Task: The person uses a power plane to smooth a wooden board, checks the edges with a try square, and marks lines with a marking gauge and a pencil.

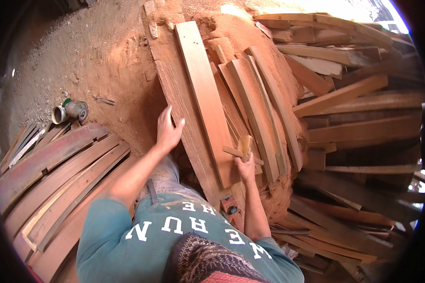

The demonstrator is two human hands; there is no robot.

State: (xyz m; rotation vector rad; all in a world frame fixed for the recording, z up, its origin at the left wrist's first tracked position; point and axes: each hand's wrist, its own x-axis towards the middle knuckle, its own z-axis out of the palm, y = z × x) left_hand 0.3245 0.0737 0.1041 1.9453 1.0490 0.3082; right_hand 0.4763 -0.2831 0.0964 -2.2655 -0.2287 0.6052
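From my end, I see the right grip with its fingers curled firmly around a small, cross-shaped tool of pale yellowish wood, a block with a thin bar through it. The left grip is bare: fingers extended, thumb standing apart, nothing held. It hovers by the left edge of the surface, a broad, coarse-grained brown wooden board; I can't tell whether the fingertips touch it.

On that surface lies a long, smooth, reddish-tan wooden plank, running away from me between the two grips. The tool's bar overlaps the plank's right edge near its close end, though contact isn't clear to me.

My worry is the plank: I see neither grip pinning it, so a sideways push from the tool could make it skid, and loose grit underneath would help it slide. If the bar tilts against the edge, I'd judge it could catch or scratch the clean face.

Further right, long, narrow brown wooden strips lie in loose orange-brown sawdust; the right elbow could knock them. Left of the person, long, weathered reddish-brown boards lie stacked, well apart from the plank.
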